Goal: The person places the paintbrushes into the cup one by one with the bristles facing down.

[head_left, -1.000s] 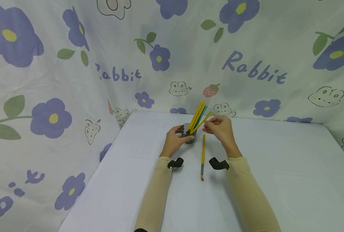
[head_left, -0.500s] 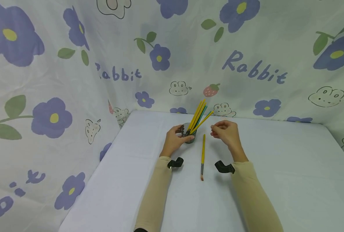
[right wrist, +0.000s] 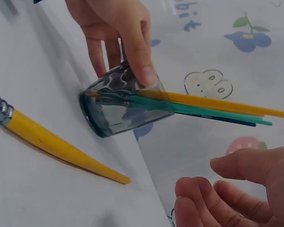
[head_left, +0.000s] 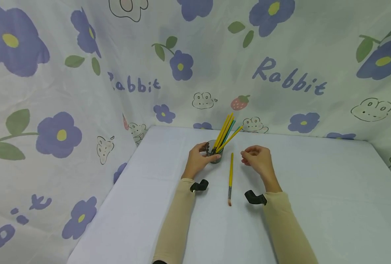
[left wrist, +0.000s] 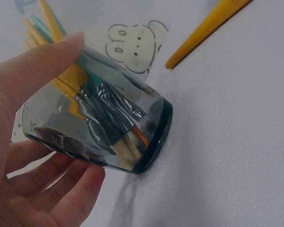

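Observation:
My left hand (head_left: 198, 158) grips a tinted glass cup (left wrist: 128, 118) by its side, thumb on the near wall and fingers curled round behind. Several paintbrushes (head_left: 224, 134) with yellow and green handles lean in the cup, bristles down against its base. Right of the cup my right hand (head_left: 258, 160) hovers over the table with nothing in it, its fingers bent loosely and the thumb apart from them in the right wrist view. Between the two hands a yellow-handled paintbrush (head_left: 231, 176) lies on the tabletop, its bristles towards me.
A white cloth covers the table (head_left: 314, 205). Behind it and to the left hangs a curtain (head_left: 215, 55) printed with purple flowers, rabbits and lettering. Dark camera mounts (head_left: 255, 198) stick out from both wrists.
My right hand has drawn away from the brushes in the cup, moving right and then nearer to me. The left hand, the cup and the lying paintbrush stay where they were.

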{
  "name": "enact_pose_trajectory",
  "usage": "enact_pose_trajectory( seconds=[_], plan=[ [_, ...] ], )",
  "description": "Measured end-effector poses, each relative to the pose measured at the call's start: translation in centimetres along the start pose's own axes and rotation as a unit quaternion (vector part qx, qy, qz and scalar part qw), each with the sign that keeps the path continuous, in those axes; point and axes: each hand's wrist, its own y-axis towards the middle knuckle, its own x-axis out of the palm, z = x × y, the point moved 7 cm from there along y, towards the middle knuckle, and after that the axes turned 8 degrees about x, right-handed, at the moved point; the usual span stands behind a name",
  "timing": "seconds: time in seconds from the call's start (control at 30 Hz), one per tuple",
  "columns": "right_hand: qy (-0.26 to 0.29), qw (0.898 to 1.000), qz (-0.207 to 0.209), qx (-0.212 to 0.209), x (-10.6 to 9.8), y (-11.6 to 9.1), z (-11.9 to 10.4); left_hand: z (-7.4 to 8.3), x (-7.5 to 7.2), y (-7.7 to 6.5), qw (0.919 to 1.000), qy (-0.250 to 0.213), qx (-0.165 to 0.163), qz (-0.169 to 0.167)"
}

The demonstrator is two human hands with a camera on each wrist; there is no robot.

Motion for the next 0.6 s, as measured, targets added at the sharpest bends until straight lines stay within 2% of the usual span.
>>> enact_pose_trajectory(
  seconds=[0.3,0.6],
  plan=[
    [-0.041,0.999,-0.008,0.005,0.8,0.3,1.0,-0.1,0.0,0.1,1.0000,0.003,0.001,0.003],
    [-0.088,0.995,-0.029,0.021,2.7,0.6,2.0,-0.4,0.1,0.3,0.9999,0.011,-0.006,0.001]
  ],
)
